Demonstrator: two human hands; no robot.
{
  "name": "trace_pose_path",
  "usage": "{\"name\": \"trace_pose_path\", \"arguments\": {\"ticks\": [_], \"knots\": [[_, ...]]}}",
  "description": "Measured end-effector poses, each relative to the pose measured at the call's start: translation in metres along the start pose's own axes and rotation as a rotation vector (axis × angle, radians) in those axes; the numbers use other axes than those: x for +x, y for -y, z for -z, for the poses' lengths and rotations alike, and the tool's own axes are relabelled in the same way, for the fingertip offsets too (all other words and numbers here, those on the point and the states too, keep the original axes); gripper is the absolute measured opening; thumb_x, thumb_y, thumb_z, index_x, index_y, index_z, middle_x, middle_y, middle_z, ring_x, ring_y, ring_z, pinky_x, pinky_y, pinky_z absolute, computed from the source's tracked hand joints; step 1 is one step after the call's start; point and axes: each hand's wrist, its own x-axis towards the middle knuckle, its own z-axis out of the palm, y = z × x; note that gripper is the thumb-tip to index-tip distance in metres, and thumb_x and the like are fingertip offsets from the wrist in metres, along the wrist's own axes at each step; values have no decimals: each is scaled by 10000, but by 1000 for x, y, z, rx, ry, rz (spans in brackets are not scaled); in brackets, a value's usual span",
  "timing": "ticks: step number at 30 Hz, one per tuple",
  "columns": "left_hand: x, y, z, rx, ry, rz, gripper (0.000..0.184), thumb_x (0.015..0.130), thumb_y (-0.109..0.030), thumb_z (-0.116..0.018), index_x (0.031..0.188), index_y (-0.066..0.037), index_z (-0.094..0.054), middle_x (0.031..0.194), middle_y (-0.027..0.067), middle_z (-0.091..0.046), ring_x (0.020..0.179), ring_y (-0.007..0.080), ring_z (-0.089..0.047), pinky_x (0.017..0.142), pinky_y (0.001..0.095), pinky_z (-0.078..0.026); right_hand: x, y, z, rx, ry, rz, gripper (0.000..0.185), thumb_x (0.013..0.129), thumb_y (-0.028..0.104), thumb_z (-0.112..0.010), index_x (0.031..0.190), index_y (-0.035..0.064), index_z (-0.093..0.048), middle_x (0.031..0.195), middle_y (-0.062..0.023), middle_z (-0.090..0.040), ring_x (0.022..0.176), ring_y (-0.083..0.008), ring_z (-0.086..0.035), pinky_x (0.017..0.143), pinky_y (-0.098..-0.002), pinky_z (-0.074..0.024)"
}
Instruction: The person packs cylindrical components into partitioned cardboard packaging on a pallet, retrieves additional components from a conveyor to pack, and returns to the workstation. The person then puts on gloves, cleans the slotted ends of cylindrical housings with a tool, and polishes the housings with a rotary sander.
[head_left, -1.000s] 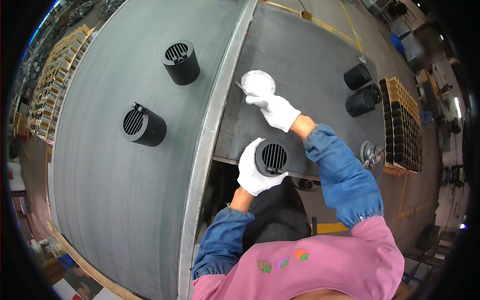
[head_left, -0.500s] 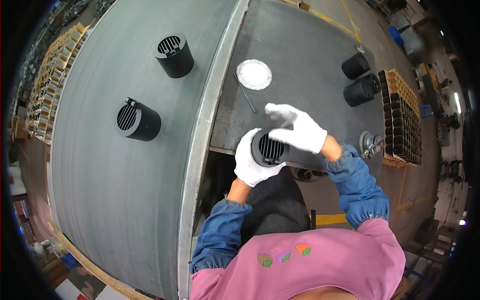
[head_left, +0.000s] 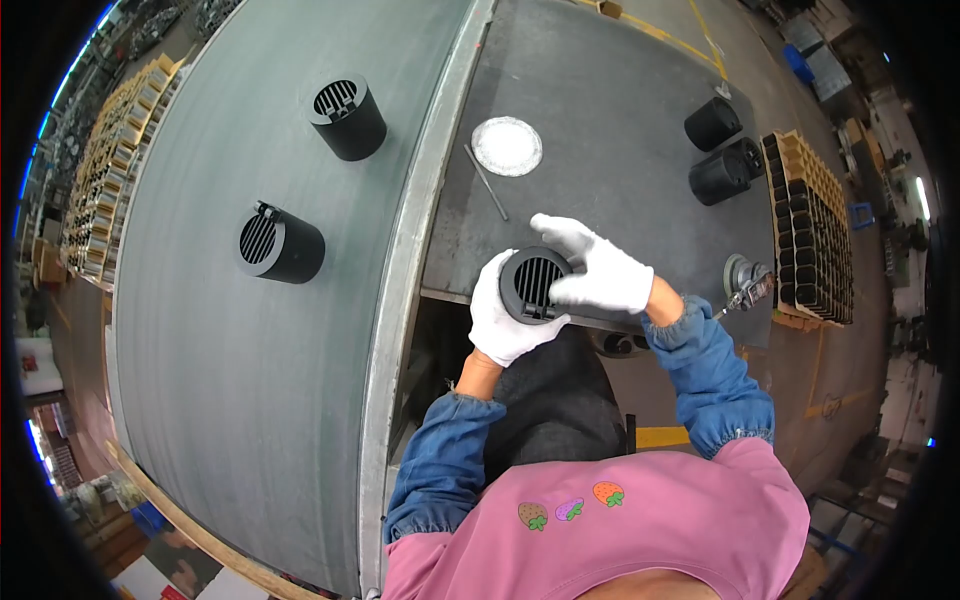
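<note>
My left hand [head_left: 494,325], in a white glove, is wrapped round a black cylindrical housing [head_left: 511,281] at the table's near edge. The housing's slatted grille faces up at me, with a small black clip at its lower rim. Over the right side of the housing is my gloved right hand [head_left: 612,275], fingers apart and pointing up and left. Its lower fingertips overlap the grille's edge; whether they touch it I cannot tell. Beyond the hands, a white round disc [head_left: 507,146] and a thin metal rod [head_left: 486,181] lie on the dark table.
On the green conveyor belt [head_left: 230,400] at left stand two similar housings [head_left: 357,128] [head_left: 296,250]. Two more black cylinders [head_left: 712,124] [head_left: 719,178] lie at the table's right, near a round metal device [head_left: 745,282]. A stacked crate of black parts [head_left: 805,235] stands beyond that edge.
My right hand has shifted slightly, its lower fingers now nearer the grille's right side. My left hand still holds the housing, almost unmoved. The camera view has shifted a little.
</note>
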Motion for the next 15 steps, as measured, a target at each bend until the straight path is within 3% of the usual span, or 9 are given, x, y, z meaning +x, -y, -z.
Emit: {"name": "trace_pose_path", "arguments": {"ticks": [2, 3, 5, 6, 9, 10, 11, 13, 15], "knots": [[3, -5, -1, 200, -41, -85, 956, 504, -222, -907, 1275, 24, -398, 1186, 148, -540, 1107, 251, -547, 961, 376, -444, -4, 26, -8, -469, 29, 75, 899, 666, 363, -780, 1397, 45, -366, 1429, -203, -338, 1317, -359, -350, 1088, -424, -310], [4, -10, -2, 104, -13, -68, 752, 693, -366, -792, 1262, -24, -440, 1205, 138, -540, 1127, 273, -538, 963, 402, -441, -5, 34, -14, -668, 43, 122, 909, 641, 391, -781, 1387, 52, -387, 1415, -221, -341, 1304, -378, -356, 1085, -428, -311], [13, 8, -20, -117, -16, 321, 612, 597, -280, -809, 1092, -44, -537, 978, 115, -619, 931, 269, -628, 800, 343, -497, -6, 32, -27, -736, 13, 19, 890, 646, 420, -754, 1391, 85, -400, 1401, -230, -347, 1260, -407, -378, 1061, -437, -332], [22, -5, -23, -132, 14, 294, 612, 597, -280, -809, 1092, -44, -537, 978, 115, -619, 931, 269, -628, 800, 343, -497, -6, 26, -22, -697, -7, 39, 878, 659, 434, -735, 1399, 103, -395, 1379, -220, -369, 1229, -394, -403, 1035, -439, -355], [36, -45, -2, 341, 126, -217, 691, 618, -283, -795, 1176, 6, -508, 1028, 178, -608, 967, 347, -607, 847, 382, -487, -13, 17, -2, -541, -92, 3, 835, 654, 390, -782, 1356, 91, -444, 1323, -195, -409, 1216, -360, -430, 1027, -414, -370], [28, -32, 2, 440, 109, -285, 825, 607, -312, -818, 1260, 45, -460, 1100, 207, -591, 1042, 369, -576, 906, 413, -460, -15, 4, 9, -489, -143, 26, 826, 653, 372, -799, 1345, 83, -451, 1317, -191, -418, 1211, -342, -441, 1024, -404, -375], [24, -18, 4, 353, 132, -233, 846, 628, -299, -821, 1293, 56, -437, 1154, 209, -576, 1098, 365, -548, 946, 430, -430, -18, -4, 23, -438, -187, 53, 818, 652, 355, -815, 1334, 76, -459, 1312, -187, -426, 1207, -324, -453, 1022, -393, -381], [19, -3, 8, 316, 24, -164, 700, 702, -192, -782, 1280, 42, -464, 1084, 184, -607, 997, 320, -600, 890, 392, -470, -22, 2, 55, -500, -298, -34, 813, 655, 343, -826, 1326, 64, -461, 1270, -171, -466, 1202, -289, -467, 1017, -373, -388], [13, 12, 5, 152, -112, 65, 566, 753, -86, -731, 1259, 21, -502, 983, 155, -634, 864, 265, -631, 810, 336, -504, -20, -3, 88, -576, -525, -53, 797, 629, 318, -805, 1296, 41, -468, 1136, -173, -501, 1040, -308, -543, 909, -358, -459]]}}
